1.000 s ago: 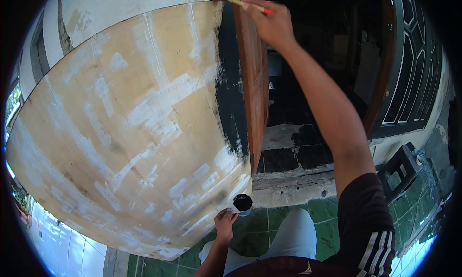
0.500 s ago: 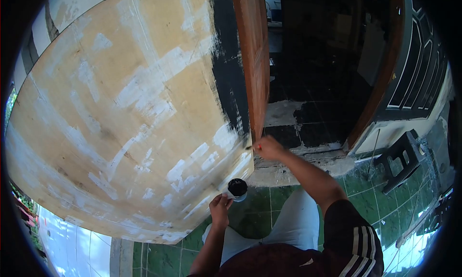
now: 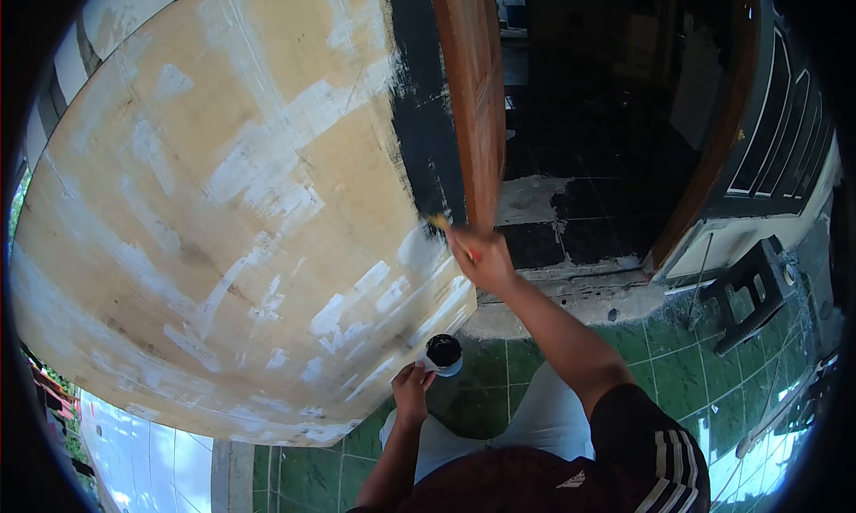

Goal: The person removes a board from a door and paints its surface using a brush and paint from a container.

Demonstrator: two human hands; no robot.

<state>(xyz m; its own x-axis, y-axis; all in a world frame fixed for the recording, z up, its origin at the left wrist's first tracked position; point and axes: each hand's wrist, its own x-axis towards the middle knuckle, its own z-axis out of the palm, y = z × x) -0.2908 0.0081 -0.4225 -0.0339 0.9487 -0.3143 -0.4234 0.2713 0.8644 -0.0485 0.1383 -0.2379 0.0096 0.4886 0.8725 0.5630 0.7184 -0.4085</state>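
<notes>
My right hand (image 3: 482, 260) is closed around a paintbrush (image 3: 439, 221) with a red part on its handle. The bristles meet the lower end of a black painted strip (image 3: 426, 111), which runs down the wall beside the door frame. Low in front of me, my left hand (image 3: 412, 391) grips the near side of a small pale paint cup (image 3: 448, 368). Black paint (image 3: 442, 349) shows inside it. The yellowish wall (image 3: 357, 201) carries many white filler patches (image 3: 267, 169).
A reddish-brown wooden door frame (image 3: 468, 103) borders the strip, with a dark doorway (image 3: 606, 111) beyond. To the right, a black plastic stool (image 3: 752, 294) stands on green floor tiles (image 3: 673, 375). A worn concrete sill (image 3: 571, 299) crosses the doorway's foot.
My right hand and the brush have moved up, from near the wall's lower corner to the black strip's lower end. My left hand still holds the cup in nearly the same place.
</notes>
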